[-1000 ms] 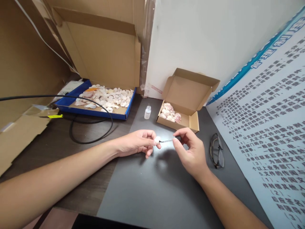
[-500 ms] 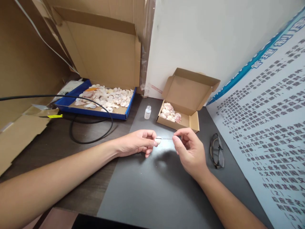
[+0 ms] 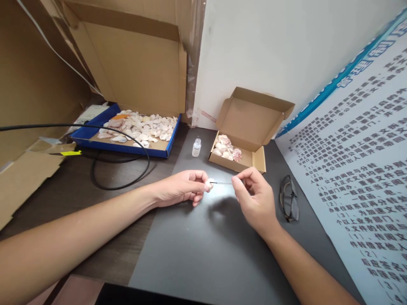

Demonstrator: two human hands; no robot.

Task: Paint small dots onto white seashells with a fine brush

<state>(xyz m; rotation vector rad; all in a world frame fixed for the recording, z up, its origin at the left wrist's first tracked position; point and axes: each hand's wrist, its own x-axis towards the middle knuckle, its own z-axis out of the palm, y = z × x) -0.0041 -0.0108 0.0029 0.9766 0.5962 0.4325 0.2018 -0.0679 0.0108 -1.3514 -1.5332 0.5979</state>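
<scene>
Shell [image 3: 209, 184] is in the left hand [image 3: 182, 188], pinched between thumb and fingers above the mat [image 3: 190, 254], ribbed edge to the right. Right hand [image 3: 254, 195] has a narrow thumb-and-finger grip on a thin stick [image 3: 222, 183]; the stick's dark left end is at the shell. Can't confirm contact.

Changed: a second ago the shell showed a smooth white face, stick slightly tilted, tip at its right edge. Now ribs show and the stick lies near level. Versus half a second ago, tip is back slightly to the right. My read: same shell, different spot being worked, not finished.

Around: vial [image 3: 196, 148] upright beyond the hands, looks uncapped. Small box [image 3: 251, 116] right of it, lid up, more shells at its left end. Blue tray [image 3: 121, 147] of shells far left. Glasses [image 3: 294, 207] right of right hand.
</scene>
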